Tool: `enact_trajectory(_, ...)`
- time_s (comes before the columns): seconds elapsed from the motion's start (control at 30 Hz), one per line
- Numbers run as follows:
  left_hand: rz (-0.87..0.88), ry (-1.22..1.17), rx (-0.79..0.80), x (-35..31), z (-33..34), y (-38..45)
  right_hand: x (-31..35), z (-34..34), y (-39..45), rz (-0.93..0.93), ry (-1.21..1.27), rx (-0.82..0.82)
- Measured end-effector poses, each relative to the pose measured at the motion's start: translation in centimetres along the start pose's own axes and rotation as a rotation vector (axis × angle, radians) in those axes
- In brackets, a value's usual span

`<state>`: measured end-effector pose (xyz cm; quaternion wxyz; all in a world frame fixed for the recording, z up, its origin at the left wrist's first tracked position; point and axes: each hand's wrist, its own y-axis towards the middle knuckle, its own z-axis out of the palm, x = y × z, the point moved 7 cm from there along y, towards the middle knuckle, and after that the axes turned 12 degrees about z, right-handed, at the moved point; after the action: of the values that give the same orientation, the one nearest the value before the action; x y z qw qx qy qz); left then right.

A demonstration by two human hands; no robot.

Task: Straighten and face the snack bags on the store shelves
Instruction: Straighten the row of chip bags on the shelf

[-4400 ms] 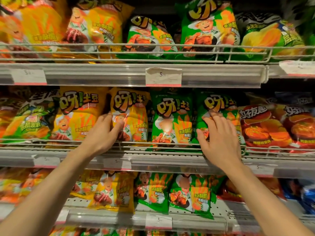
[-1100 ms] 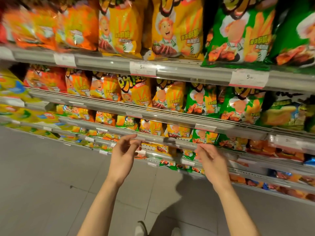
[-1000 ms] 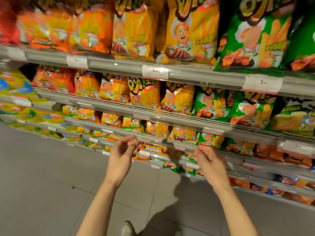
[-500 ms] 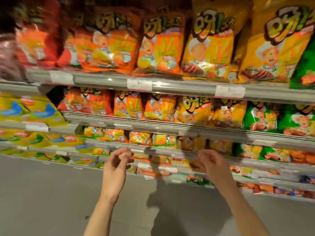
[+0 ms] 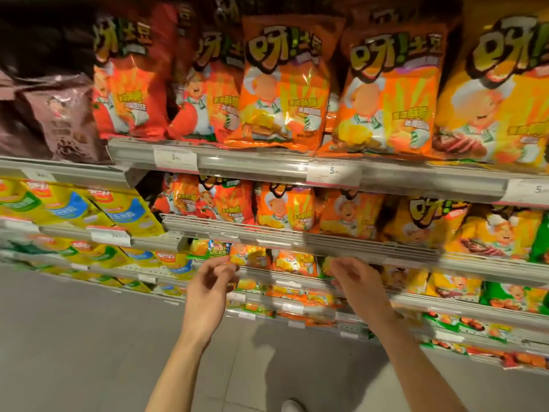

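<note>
**Both hands raised before the lower shelves, holding nothing**

The shelves [image 5: 312,173] ran in tiers from the upper left down toward the right, each front edge a grey rail with price tags [image 5: 333,173]. Snack bags [image 5: 285,84] stood upright along the top tier, orange ones in the middle, yellow at the right edge. Open grey floor [image 5: 74,337] lay to the left and below.

The left hand [image 5: 211,288] and right hand [image 5: 355,281] were held well apart in front of a lower rail, fingers loosely curled and gripping nothing. Small orange bags [image 5: 252,257] sat just behind and between the two hands; whether any fingertip touched the rail could not be told through the blur.
</note>
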<state>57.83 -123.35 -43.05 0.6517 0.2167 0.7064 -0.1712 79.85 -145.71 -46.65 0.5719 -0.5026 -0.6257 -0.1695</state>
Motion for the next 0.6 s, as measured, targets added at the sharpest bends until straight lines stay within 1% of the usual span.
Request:
enact_trajectory(0.17,0.013,0.045,-0.018,0.3,-2.8,4.0,1.1,3.7,2.4,-0.005,-0.039,0.003)
enact_trajectory(0.3,-0.009,0.049,0.037,1.8,-5.6,5.7,0.6,6.0,2.1,0.046,-0.071,-0.022)
enact_trajectory(0.4,-0.019,0.044,0.065,3.4,-8.3,7.6,0.7,7.5,1.0,0.056,-0.066,-0.086)
enact_trajectory(0.6,-0.028,0.065,0.223,5.3,-11.8,12.0,0.8,10.2,-2.9,0.138,0.016,-0.277)
